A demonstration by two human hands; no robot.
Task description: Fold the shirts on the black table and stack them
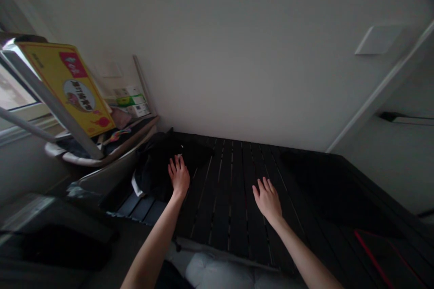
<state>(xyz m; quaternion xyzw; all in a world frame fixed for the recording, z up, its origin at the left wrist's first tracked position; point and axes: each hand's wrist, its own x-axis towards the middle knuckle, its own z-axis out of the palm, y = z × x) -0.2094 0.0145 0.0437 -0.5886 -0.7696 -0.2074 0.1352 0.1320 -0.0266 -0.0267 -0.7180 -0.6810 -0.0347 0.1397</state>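
My left hand rests on a bunched heap of black fabric at the far left corner of a dark slatted worktop, open and gripping nothing, its spread fingers touching the cloth. The heap lies crumpled, with no neat fold or flat stack visible, and a white edge of cloth shows at its left side; whether that belongs to the same piece I cannot tell. My right hand, also open and empty, is held palm down toward the middle of the worktop, well apart from the heap. A dark patch near the far right edge may be more cloth or only shadow, and a thin red stripe crosses the near right corner. Beyond the left edge, a pale curved tray holds dark items and a striped strip, too dim to identify. A yellow carton with a red label leans above the tray, and small boxes, one of them green, stand stacked against the wall. White padded material lies below the near edge, between my arms.
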